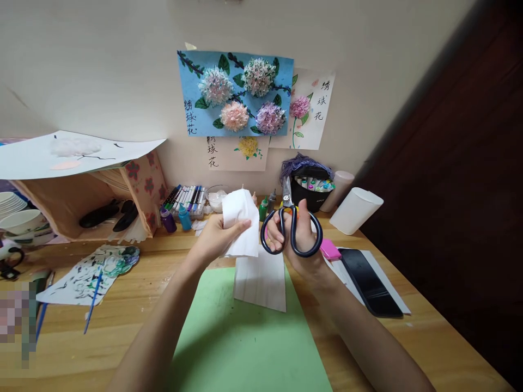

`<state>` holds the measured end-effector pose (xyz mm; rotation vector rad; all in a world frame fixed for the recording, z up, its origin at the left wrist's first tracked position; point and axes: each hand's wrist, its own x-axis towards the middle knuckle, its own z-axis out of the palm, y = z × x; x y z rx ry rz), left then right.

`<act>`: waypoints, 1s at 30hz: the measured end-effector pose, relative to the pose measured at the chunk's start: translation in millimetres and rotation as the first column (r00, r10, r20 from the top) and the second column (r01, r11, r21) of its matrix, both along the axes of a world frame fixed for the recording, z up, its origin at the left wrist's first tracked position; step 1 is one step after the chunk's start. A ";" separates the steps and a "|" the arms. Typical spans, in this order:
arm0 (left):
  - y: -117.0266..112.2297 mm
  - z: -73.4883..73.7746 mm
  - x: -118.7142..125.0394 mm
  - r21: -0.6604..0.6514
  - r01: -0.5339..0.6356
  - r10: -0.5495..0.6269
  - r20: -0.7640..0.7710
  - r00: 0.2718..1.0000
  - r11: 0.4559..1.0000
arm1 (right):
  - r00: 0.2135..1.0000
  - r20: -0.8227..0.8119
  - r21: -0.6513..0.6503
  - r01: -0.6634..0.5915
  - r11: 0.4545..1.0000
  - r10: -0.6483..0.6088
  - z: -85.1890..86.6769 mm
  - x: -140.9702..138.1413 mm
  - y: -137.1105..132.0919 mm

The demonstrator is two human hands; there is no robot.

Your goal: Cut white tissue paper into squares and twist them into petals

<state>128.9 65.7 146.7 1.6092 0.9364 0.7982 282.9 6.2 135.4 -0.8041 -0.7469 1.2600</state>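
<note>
At left, a paint-smeared sheet (77, 277) lies on the wooden surface (126, 332), a blue brush (94, 299) across it. The left hand (216, 239) pinches creased white paper (240, 209), raised near a green sheet (245, 348) bearing another white piece (261, 286). The right hand (304, 235) grips black-handled scissors (287, 200), blades upward. Rightmost lies a dark phone (370, 283).

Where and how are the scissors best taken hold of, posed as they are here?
Probably by the black looped handles, coming from below: the scissors are held with their blades pointing up and the wide loops lowest, leaving room for fingers and thumb. The right hand holds them at those loops. The blades look best left alone.
</note>
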 end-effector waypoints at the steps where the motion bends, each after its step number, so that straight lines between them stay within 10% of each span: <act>1: -0.6 0.3 0.1 0.042 -0.019 0.020 -0.007 1.000 0.999 | 0.994 0.096 0.002 0.059 0.998 -0.059 -0.8 1.7 1.5; 8: -7.2 -4.9 3.5 0.439 -0.150 0.185 -0.038 0.982 0.886 | 0.820 0.552 0.015 0.170 0.985 -0.150 -11.5 -0.9 1.3; 16: -3.7 -10.7 8.3 0.155 -0.042 0.042 0.004 0.999 0.987 | 0.798 0.536 0.089 0.272 0.958 -0.276 -13.8 -3.6 2.4; 22: 6.4 -13.6 -0.4 0.445 -0.356 0.414 -0.037 0.909 0.822 | 0.931 0.293 -0.199 -0.162 0.967 0.217 -19.9 -6.7 -7.2; 26: 12.6 -11.3 -10.1 0.499 -0.500 0.545 0.066 0.836 0.707 | 0.792 0.274 -0.321 -0.460 0.828 0.546 -29.6 -17.5 -23.2; 30: 11.2 -11.0 -9.7 0.511 -0.529 0.560 0.109 0.821 0.677 | 0.695 0.364 -0.338 -0.521 0.784 0.620 -32.3 -30.5 -33.6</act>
